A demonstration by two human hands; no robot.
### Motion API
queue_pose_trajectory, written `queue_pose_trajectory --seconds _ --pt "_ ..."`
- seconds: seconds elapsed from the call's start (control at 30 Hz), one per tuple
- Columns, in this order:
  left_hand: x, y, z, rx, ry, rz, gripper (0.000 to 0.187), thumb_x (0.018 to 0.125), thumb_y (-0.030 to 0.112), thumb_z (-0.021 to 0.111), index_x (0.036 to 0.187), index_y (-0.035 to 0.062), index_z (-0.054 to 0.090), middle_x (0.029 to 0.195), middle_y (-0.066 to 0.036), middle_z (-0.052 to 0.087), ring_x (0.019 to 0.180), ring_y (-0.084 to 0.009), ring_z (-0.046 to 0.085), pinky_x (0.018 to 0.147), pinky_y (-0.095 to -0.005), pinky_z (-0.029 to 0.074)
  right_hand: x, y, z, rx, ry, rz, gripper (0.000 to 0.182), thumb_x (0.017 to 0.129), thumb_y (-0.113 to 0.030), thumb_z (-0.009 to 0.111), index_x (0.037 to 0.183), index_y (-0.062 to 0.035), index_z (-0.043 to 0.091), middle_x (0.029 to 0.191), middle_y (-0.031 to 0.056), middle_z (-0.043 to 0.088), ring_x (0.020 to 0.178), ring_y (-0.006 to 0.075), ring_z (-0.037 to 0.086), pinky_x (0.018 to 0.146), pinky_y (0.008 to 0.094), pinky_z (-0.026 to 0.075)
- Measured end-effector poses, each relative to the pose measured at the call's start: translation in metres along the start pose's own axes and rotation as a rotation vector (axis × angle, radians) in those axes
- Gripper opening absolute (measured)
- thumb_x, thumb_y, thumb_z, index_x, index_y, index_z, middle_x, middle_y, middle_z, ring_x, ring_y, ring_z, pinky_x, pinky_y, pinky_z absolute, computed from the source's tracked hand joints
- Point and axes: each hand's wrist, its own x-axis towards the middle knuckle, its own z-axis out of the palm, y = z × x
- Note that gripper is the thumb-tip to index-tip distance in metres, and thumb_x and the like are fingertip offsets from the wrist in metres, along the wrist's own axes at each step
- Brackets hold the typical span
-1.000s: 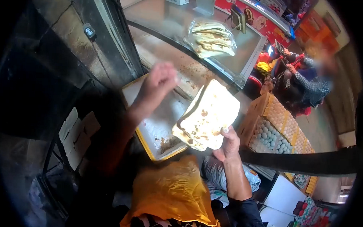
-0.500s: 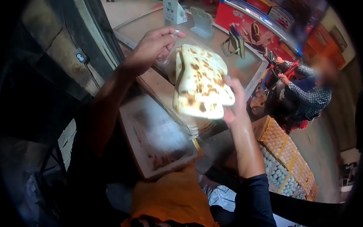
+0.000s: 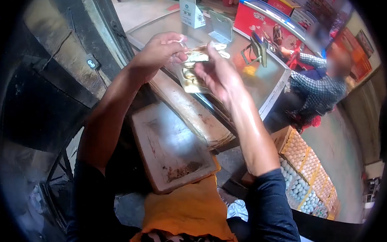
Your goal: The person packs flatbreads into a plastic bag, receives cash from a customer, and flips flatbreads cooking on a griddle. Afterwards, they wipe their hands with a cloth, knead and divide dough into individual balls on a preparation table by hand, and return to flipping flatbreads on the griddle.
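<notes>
Folded flatbread (image 3: 197,57), pale with browned patches, sits inside or against a thin clear plastic bag (image 3: 194,86) above the counter. My left hand (image 3: 162,51) pinches the top edge of the bag between thumb and fingers. On the bread's right side is my right hand (image 3: 220,75), its thumb up along the bread and its fingers curled at the near side, a little blurred. Part of the bread is hidden behind that hand. Below both hands runs a worn board (image 3: 198,117) along the counter's near edge.
A glass-topped counter (image 3: 162,28) carries a white card stand (image 3: 192,12) and a dark-framed stand (image 3: 258,48). Close to my body is a white tray (image 3: 147,151) with brown crumbs. Egg trays (image 3: 301,156) stand at the right. A person in a checked shirt (image 3: 326,89) is beyond the counter.
The flatbread has moved up and left to the bag and turned edge-on. My right hand has moved up and left with it, close to my left hand, which still pinches the bag.
</notes>
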Motion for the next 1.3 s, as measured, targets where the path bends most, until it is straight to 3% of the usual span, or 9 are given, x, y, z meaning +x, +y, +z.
queue_pose_trajectory --seconds 0.07,0.2,0.37,0.47,0.6,0.67,0.8,0.93,1.3 --pt "-0.011 0.005 0.024 -0.221 0.105 0.008 0.028 0.096 0.01 0.054 0.121 -0.0037 0.051 0.097 -0.006 0.06 0.081 -0.0111 0.062 0.076 -0.0246 0.054 -0.048 -0.002 -0.036 -0.046 -0.03 -0.007 0.033 0.094 -0.026 0.064 0.114 -0.0005 0.058 0.097 0.0086 0.061 0.081 0.0142 0.061 0.072 0.0265 0.053" --pt "-0.022 0.006 0.056 -0.316 0.181 0.045 0.035 0.094 0.006 0.056 0.126 -0.0033 0.045 0.102 -0.011 0.059 0.084 -0.0153 0.063 0.079 -0.029 0.057 -0.073 0.011 -0.138 -1.122 0.503 -0.754 0.052 0.084 -0.025 0.073 0.124 0.004 0.056 0.1 0.0128 0.063 0.096 0.0251 0.061 0.088 0.0365 0.049" --pt "-0.029 0.001 0.073 -0.332 0.264 0.078 0.041 0.093 0.005 0.056 0.131 -0.002 0.042 0.104 -0.013 0.059 0.086 -0.0161 0.062 0.081 -0.0281 0.056 -0.075 0.005 -0.134 -1.38 0.389 -0.355 0.043 0.087 -0.035 0.066 0.106 0.0033 0.063 0.1 0.0224 0.065 0.094 0.0349 0.065 0.083 0.0423 0.049" --pt "-0.032 -0.003 0.073 -0.172 0.195 0.147 0.048 0.091 0.009 0.06 0.134 -0.0008 0.04 0.107 -0.013 0.059 0.088 -0.016 0.062 0.083 -0.0293 0.054 -0.061 0.012 -0.14 -1.482 0.458 -0.511 0.035 0.087 -0.034 0.065 0.102 -0.0018 0.066 0.1 0.0231 0.065 0.088 0.0372 0.065 0.079 0.0449 0.049" --pt "-0.047 -0.011 0.095 0.034 0.142 0.099 0.058 0.085 0.023 0.072 0.131 0.0018 0.043 0.104 -0.012 0.063 0.09 -0.0197 0.063 0.08 -0.0325 0.052 -0.062 0.022 -0.153 -1.252 0.442 -0.551 0.019 0.091 -0.016 0.06 0.097 0.0012 0.065 0.081 0.0167 0.066 0.079 0.0264 0.063 0.077 0.0366 0.048" --pt "-0.056 -0.01 0.116 0.871 0.357 0.451 0.059 0.08 0.028 0.079 0.123 0.0024 0.048 0.101 -0.015 0.064 0.086 -0.0246 0.064 0.077 -0.0344 0.053 -0.067 0.022 -0.148 -1.134 0.436 -0.55 0.014 0.094 -0.012 0.057 0.091 0.0003 0.065 0.072 0.0087 0.064 0.071 0.0182 0.06 0.071 0.0315 0.046" --pt "-0.044 0.002 0.145 0.953 0.469 0.442 0.052 0.073 0.033 0.083 0.107 0.0053 0.055 0.095 -0.018 0.067 0.077 -0.0312 0.066 0.074 -0.0392 0.052 -0.087 -0.007 -0.15 -0.632 0.333 -0.556 0.017 0.097 -0.01 0.055 0.085 -0.002 0.064 0.075 -0.0013 0.062 0.065 0.0075 0.052 0.062 0.0226 0.041" --pt "-0.026 0.005 0.133 0.998 0.485 0.403 0.042 0.077 0.032 0.079 0.1 0.0044 0.056 0.087 -0.018 0.068 0.079 -0.0315 0.068 0.072 -0.0409 0.052 -0.081 -0.025 -0.148 -0.134 0.078 -0.466 0.012 0.097 -0.014 0.058 0.093 -0.0055 0.065 0.084 -0.0003 0.063 0.07 0.0065 0.051 0.066 0.0208 0.04" --pt "0.018 0.056 0.082 0.332 0.281 0.17 0.028 0.092 0.032 0.062 0.101 0.0055 0.065 0.088 -0.007 0.069 0.079 -0.016 0.063 0.071 -0.0296 0.049 -0.062 -0.136 -0.115 -0.231 0.012 -0.504 0.02 0.098 -0.007 0.041 0.1 -0.0005 0.06 0.087 0.0077 0.068 0.058 0.0065 0.047 0.053 0.0213 0.043"
